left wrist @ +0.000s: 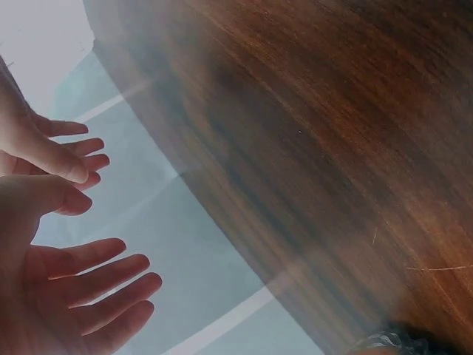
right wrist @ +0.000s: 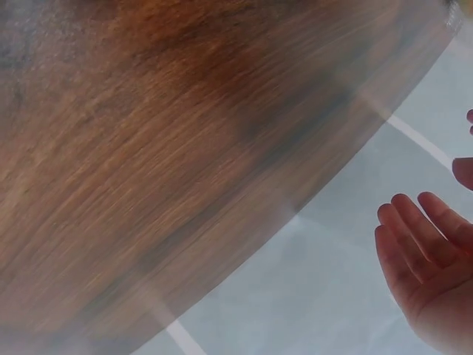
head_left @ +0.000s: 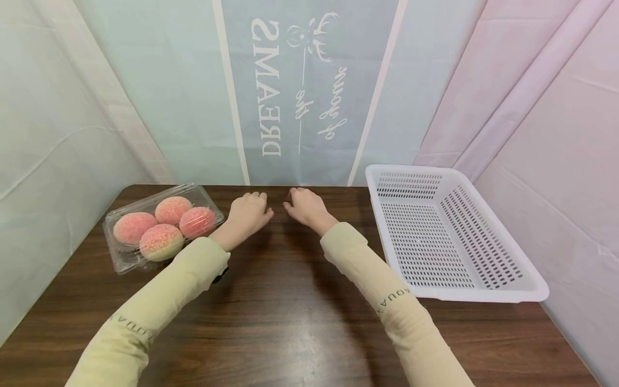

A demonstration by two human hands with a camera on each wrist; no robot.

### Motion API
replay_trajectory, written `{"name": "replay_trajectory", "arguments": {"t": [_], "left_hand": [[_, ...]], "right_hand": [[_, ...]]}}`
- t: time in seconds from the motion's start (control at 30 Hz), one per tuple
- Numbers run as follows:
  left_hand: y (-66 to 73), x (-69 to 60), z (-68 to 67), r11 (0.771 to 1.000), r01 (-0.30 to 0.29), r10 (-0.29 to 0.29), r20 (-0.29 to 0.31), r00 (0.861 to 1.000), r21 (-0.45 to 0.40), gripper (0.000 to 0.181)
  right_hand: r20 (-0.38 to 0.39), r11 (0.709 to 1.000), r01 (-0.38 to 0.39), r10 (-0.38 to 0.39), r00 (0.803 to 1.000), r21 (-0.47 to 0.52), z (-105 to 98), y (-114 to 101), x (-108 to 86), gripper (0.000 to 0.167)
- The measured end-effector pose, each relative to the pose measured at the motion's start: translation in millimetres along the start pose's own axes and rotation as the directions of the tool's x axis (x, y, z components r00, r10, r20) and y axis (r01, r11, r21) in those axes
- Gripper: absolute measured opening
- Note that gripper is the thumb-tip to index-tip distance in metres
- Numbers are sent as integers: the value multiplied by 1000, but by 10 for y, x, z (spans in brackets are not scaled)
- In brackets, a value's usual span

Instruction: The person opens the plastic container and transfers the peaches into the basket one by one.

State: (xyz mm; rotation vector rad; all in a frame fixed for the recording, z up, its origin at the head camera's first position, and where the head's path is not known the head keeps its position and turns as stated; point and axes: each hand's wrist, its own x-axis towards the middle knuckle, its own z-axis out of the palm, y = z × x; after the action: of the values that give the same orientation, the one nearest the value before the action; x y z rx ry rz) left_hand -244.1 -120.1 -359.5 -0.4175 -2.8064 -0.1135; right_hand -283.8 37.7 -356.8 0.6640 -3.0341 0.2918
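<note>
My left hand (head_left: 247, 214) hovers over the table's far middle, fingers loosely bent and holding nothing. Facing it across a small gap is my right hand (head_left: 308, 208), also holding nothing. Seen from the left wrist, the left hand's fingers (left wrist: 103, 285) are spread and relaxed. From the right wrist, the right hand (right wrist: 432, 270) shows its palm with nearly straight fingers. Left of my left hand lies a clear plastic box (head_left: 123, 263) with several pink peaches (head_left: 162, 242) inside. A white plastic basket (head_left: 483, 295) with slotted walls stands right of my right hand; nothing shows inside it.
Dark brown wood tabletop (head_left: 271, 322) spreads beneath both arms. A pale blue-grey curtain (head_left: 300, 161) with mirrored lettering hangs behind the table's far edge. White sheeting (head_left: 570, 161) borders the right side, close to the basket, and more sheeting stands at left.
</note>
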Motion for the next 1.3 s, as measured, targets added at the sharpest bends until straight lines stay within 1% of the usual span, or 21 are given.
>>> {"name": "replay_trajectory", "arguments": {"t": [0.1,0.33,0.4,0.57,0.7,0.8,0.93,1.1,1.3], "left_hand": [[-28,-13,-17,1000,19,-19,-20,1000,-9,25],[-75,-57,-62,999,38,-38,-23,999,-30,26],[-86,-70,-77,998,42,-43,-32,999,-37,26],[-118,-99,-144,994,59,-65,-60,996,-87,28],[-143,-116,-195,989,83,-90,-57,994,-121,30],[-154,-133,-216,985,97,-106,-58,993,-140,31],[-163,-154,-221,983,101,-114,-75,991,-155,30],[-186,-178,-228,984,98,-114,-103,988,-149,30],[-244,-222,-285,981,101,-126,-147,981,-168,28]], "right_hand": [[-8,1000,5,-5,1000,5,-4,-16,2,33],[-41,1000,7,-6,999,28,-3,-37,0,33],[-49,999,10,-8,999,41,-2,-42,-3,33],[-71,998,19,-15,997,54,9,-57,-3,33],[-89,998,33,-28,996,57,21,-73,-6,32],[-89,997,44,-38,995,67,14,-96,-21,32],[-81,996,46,-40,996,71,2,-125,-38,32],[-83,996,47,-41,996,70,-1,-154,-43,33],[-94,995,64,-57,994,76,0,-191,-52,33]]}}
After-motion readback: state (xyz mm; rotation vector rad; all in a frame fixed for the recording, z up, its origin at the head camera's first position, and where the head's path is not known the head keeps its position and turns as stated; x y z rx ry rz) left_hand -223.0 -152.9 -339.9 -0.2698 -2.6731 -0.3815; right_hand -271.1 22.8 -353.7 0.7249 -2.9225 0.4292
